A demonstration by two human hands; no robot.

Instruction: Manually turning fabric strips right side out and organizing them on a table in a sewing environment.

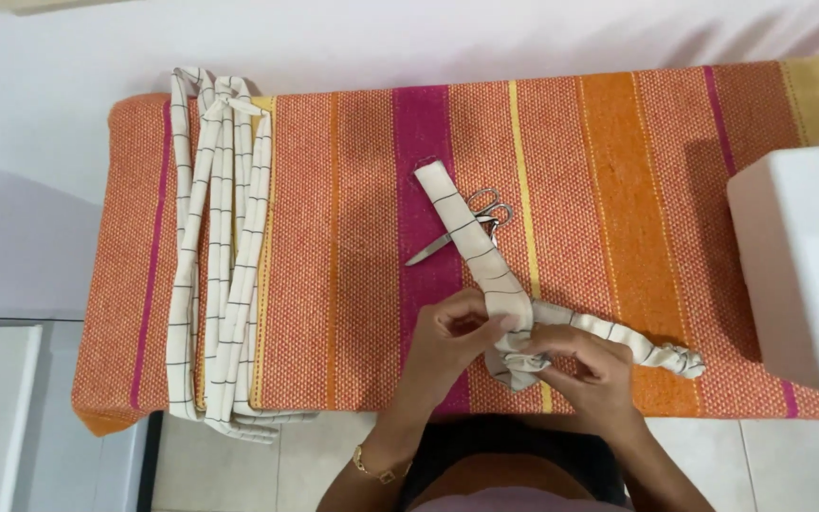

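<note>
Head view: both hands work at the near edge of the striped table (334,237), left hand (452,332) and right hand (585,365) meeting on a cream checked fabric strip (471,232), fingers of each pinched together on its bunched middle fold. From the fingers, one end of the strip runs up toward the table's centre, lying across a pair of scissors (466,223); the other end trails right along the near edge, gathered at its tip. More checked strips (220,246) lie in a bundle at the left end, well apart from the hands, and a white machine (803,265) stands at the right edge.
</note>
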